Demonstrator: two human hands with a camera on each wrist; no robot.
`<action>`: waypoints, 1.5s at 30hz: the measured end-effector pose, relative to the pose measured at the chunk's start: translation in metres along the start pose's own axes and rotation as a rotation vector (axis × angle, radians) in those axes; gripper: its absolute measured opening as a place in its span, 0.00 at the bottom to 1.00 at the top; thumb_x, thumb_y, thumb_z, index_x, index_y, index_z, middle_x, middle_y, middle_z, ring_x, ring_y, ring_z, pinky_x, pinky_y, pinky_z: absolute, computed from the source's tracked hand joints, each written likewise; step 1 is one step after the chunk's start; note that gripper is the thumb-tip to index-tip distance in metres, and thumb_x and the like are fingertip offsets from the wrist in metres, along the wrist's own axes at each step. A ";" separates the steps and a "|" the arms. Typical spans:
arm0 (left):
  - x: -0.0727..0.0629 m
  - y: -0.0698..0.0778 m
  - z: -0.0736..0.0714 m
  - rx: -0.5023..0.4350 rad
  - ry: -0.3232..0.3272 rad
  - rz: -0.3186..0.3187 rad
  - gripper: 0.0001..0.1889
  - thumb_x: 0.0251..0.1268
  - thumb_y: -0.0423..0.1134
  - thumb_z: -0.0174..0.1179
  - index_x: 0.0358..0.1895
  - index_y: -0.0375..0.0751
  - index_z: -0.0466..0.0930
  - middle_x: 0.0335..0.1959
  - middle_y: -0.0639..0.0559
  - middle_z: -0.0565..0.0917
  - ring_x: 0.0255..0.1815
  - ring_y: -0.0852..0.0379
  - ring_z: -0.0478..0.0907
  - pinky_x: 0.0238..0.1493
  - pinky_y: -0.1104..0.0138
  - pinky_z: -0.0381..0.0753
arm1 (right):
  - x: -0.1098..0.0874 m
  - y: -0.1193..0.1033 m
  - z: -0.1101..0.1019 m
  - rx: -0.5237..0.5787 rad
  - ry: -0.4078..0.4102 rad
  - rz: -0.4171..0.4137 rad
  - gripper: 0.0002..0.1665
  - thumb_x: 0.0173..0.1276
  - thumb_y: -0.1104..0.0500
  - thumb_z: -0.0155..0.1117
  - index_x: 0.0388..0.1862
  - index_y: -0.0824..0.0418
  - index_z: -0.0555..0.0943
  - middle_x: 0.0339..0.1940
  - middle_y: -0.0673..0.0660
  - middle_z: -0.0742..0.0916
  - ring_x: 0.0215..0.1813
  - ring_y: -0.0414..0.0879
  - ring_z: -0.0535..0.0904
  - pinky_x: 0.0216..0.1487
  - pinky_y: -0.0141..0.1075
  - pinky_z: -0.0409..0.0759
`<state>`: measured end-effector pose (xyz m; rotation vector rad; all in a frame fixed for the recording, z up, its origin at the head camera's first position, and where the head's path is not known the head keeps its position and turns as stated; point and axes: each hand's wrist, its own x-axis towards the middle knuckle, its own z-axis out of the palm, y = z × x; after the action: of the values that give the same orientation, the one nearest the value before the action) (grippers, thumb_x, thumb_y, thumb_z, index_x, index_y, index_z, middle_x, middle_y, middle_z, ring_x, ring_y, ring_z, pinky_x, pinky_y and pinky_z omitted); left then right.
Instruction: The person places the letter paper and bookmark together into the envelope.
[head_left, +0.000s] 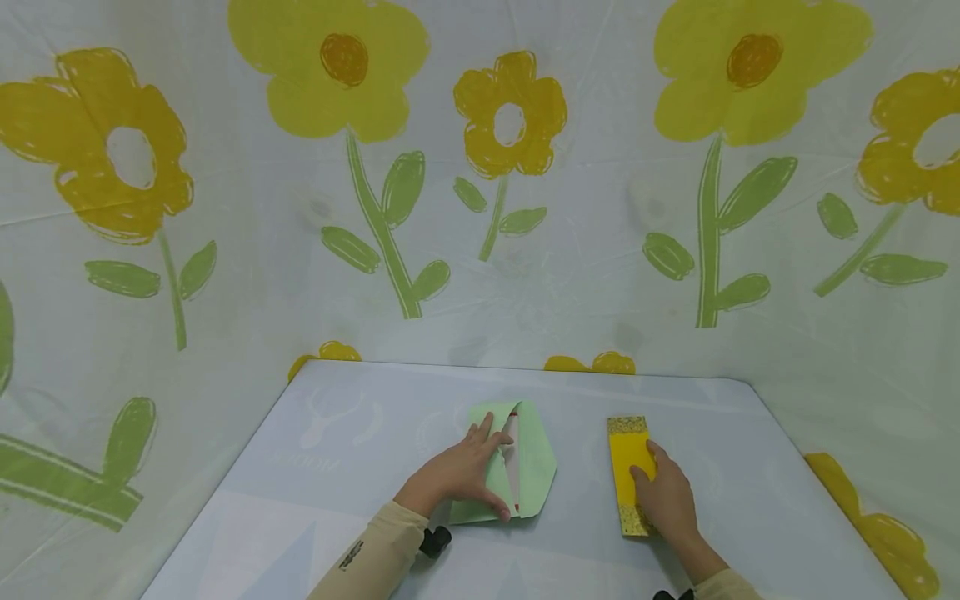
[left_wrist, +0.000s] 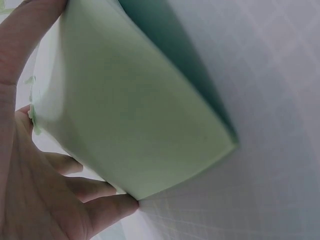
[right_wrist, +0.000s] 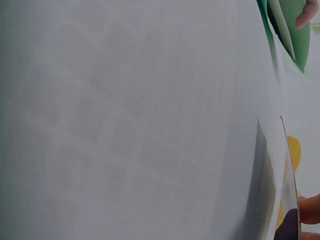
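Observation:
A pale green paper envelope [head_left: 536, 467] lies on the table, its middle gaping. Inside the gap shows a white piece with red at its ends [head_left: 513, 467]. My left hand [head_left: 468, 471] is spread over the envelope's left part, thumb toward the near edge. In the left wrist view, fingertips [left_wrist: 112, 205] touch the edge of the green paper [left_wrist: 135, 110]. To the right, my right hand [head_left: 667, 496] holds a flat yellow card [head_left: 628, 458] with speckled gold ends by its right edge, thumb on top. The right wrist view shows it edge-on, tilted above the table.
The pale table [head_left: 360, 450] has faint printed patterns. Behind and beside it hangs a white curtain [head_left: 585, 250] with yellow flowers. A small black device [head_left: 435, 542] sits at the left wrist.

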<state>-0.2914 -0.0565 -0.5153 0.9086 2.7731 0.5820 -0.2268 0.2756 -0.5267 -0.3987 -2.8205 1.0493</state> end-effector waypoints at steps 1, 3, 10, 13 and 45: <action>0.000 0.000 0.000 0.000 0.000 0.000 0.59 0.30 0.72 0.79 0.73 0.57 0.63 0.83 0.37 0.44 0.80 0.30 0.49 0.67 0.42 0.71 | 0.000 0.000 0.000 0.002 -0.001 0.002 0.37 0.77 0.60 0.56 0.77 0.75 0.58 0.72 0.79 0.67 0.73 0.74 0.63 0.70 0.65 0.64; 0.000 0.000 0.000 0.001 0.002 -0.001 0.60 0.30 0.72 0.79 0.73 0.57 0.63 0.83 0.37 0.44 0.80 0.30 0.49 0.67 0.42 0.72 | 0.000 -0.001 -0.001 0.008 -0.001 0.000 0.37 0.77 0.60 0.56 0.77 0.75 0.57 0.72 0.79 0.67 0.73 0.74 0.62 0.70 0.65 0.63; 0.000 0.001 0.000 0.013 0.008 -0.005 0.60 0.29 0.72 0.79 0.72 0.57 0.63 0.83 0.37 0.45 0.80 0.30 0.50 0.66 0.42 0.73 | 0.001 -0.002 -0.002 0.014 -0.006 -0.001 0.37 0.77 0.60 0.55 0.77 0.75 0.57 0.73 0.79 0.66 0.74 0.74 0.60 0.71 0.65 0.62; 0.000 0.001 0.001 0.015 0.006 -0.005 0.60 0.29 0.72 0.79 0.72 0.57 0.63 0.83 0.37 0.45 0.80 0.30 0.50 0.66 0.42 0.72 | 0.001 -0.001 0.000 0.014 -0.005 0.002 0.37 0.77 0.59 0.55 0.78 0.75 0.57 0.74 0.79 0.66 0.74 0.74 0.60 0.71 0.65 0.61; -0.001 0.003 -0.001 0.010 0.005 -0.006 0.59 0.29 0.72 0.79 0.72 0.57 0.64 0.83 0.36 0.46 0.79 0.30 0.51 0.66 0.43 0.73 | 0.000 -0.012 0.006 0.019 0.006 0.017 0.37 0.77 0.59 0.56 0.78 0.73 0.57 0.73 0.78 0.66 0.74 0.74 0.61 0.71 0.65 0.61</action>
<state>-0.2893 -0.0557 -0.5130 0.9013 2.7849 0.5700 -0.2299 0.2628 -0.5234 -0.4239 -2.8050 1.0753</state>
